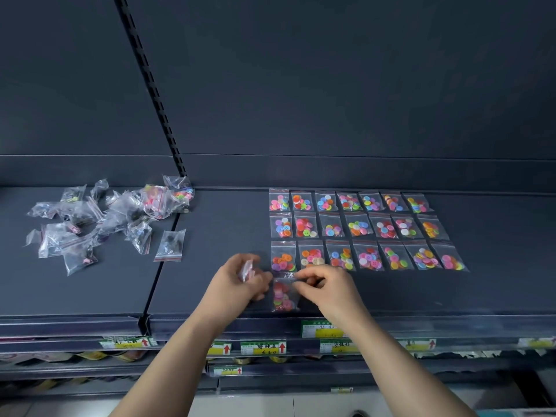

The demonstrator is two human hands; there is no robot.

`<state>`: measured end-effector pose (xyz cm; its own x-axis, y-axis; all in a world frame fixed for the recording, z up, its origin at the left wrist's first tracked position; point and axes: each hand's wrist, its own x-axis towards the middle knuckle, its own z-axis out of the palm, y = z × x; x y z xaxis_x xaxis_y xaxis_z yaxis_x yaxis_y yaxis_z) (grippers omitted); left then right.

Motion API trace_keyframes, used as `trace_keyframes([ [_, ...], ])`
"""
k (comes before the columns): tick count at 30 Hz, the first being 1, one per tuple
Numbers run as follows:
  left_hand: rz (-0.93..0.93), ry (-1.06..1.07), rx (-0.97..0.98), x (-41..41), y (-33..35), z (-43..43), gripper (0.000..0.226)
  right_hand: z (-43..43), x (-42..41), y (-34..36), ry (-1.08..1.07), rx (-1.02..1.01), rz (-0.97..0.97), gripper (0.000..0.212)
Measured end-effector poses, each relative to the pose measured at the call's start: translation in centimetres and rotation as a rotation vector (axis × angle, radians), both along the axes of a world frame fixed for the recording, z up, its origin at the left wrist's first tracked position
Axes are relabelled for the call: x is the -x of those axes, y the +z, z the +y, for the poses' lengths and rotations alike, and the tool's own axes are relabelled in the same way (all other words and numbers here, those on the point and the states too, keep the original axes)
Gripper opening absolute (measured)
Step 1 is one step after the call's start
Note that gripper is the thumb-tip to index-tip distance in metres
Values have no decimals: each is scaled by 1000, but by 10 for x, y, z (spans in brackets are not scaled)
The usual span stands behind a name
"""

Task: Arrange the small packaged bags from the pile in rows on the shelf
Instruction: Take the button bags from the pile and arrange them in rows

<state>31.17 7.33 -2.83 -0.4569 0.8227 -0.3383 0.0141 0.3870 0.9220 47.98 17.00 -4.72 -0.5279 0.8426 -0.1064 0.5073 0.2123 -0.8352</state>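
Three rows of button bags point(358, 230), fourth-row bag point(283, 294), jumbled pile point(111, 218) left

red up-arrows on shelf-edge price tags point(263, 347), handwriting illegible

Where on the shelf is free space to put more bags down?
The front strip right of the right hand, below the third row, is bare up to the shelf edge. The gap between the pile and the rows is also bare. The rows themselves are crowded.

Right hand point(326, 285) pinches a button bag point(283, 294) on the shelf point(210, 230) below three rows point(361, 230); left hand point(237, 279) holds another bag point(247, 269).
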Motion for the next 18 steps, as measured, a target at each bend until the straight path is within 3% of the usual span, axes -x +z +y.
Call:
trace_keyframes([
  [1, -197, 52, -60, -1, 5, -1, 16, 0, -2, 3, -10, 22, 32, 9],
  [3, -416, 114, -144, -3, 11, -2, 6, -1, -7, 12, -37, 84, 106, 8],
  [6, -552, 150, -219, -10, 17, 2, 25, -5, -12, 25, -21, 185, 192, 7],
  [12, -572, -34, -226, -28, 17, 6, 36, -15, -10, 38, 49, 360, 360, 17],
  [18, -525, -156, -199, -41, 17, 7, 36, -12, -19, 39, -12, 427, 412, 7],
])
